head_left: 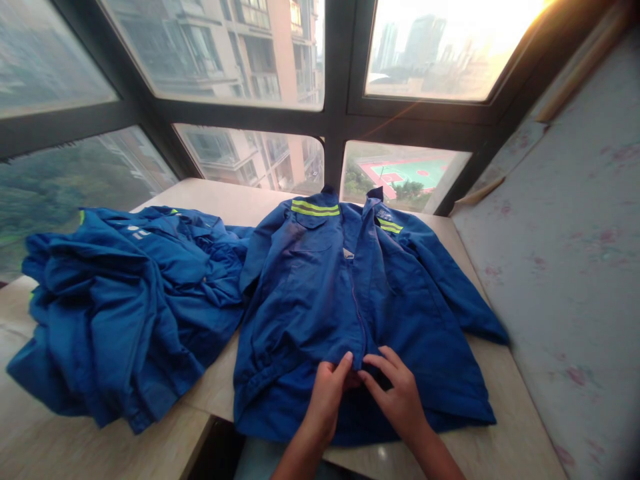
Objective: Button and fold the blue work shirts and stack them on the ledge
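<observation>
A blue jacket (pixel 310 300) with yellow-green reflective stripes lies spread out, its collar toward the window and its front partly open. At the bottom of the front opening, my left hand (pixel 330 390) pinches the hem edge between thumb and fingers. Just to its right, my right hand (pixel 395 387) has thumb and fingertips closed on the other front edge, near the lower end of the zipper (pixel 359 310). The two hands almost touch. Whether the zipper ends are joined is too small to tell.
Crumpled blue garments (pixel 125 300) lie in a heap on the left of the pale stone counter (pixel 510 400). Windows with dark frames (pixel 250 117) stand behind. A wall with flowered paper (pixel 560 267) rises along the right side. A dark gap shows below the counter's front edge.
</observation>
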Motion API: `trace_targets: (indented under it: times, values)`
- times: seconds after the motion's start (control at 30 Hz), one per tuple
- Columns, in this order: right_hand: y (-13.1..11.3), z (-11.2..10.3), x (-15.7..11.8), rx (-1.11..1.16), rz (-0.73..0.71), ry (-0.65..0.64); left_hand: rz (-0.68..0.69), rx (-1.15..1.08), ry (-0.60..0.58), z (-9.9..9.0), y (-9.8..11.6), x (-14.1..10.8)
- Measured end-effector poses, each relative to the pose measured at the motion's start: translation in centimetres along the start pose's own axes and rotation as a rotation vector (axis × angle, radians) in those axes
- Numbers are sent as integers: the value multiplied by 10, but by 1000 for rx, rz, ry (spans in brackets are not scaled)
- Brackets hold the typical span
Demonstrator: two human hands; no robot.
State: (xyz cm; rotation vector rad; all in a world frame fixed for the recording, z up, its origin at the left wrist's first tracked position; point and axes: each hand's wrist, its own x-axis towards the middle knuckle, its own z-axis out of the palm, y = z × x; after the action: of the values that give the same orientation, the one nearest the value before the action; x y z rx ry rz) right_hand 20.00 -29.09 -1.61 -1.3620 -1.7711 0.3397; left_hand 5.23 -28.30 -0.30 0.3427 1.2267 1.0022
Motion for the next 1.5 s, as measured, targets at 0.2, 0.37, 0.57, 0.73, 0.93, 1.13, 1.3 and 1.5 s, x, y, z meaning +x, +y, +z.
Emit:
trace_targets:
  times: [0.2, 0.37, 0.57, 0.73, 0.93, 1.13, 1.3, 1.5]
  values:
    - [-6, -6, 7, 152, 24, -52, 35, 81, -81, -2, 14, 4]
    - [-9, -7, 9, 197, 31, -31, 11, -10, -68, 1, 13, 6]
    - [-11, -7, 7, 174, -7, 36, 8, -78, 20, 4, 6, 3]
    - [-12, -12, 8, 168, -43, 45, 144, 124, 68, 5, 12, 0]
    - [-19, -20, 10, 100, -158, 95, 268, 306, 146, 12, 20, -5]
    - [-23, -24, 10, 19, -248, 118, 355, 494, 214, 18, 22, -9]
    - [-23, -22, 10, 3, -267, 119, 380, 547, 201, 21, 26, -14]
    - [-21, -23, 9, -4, -242, 113, 383, 557, 238, 17, 27, -12]
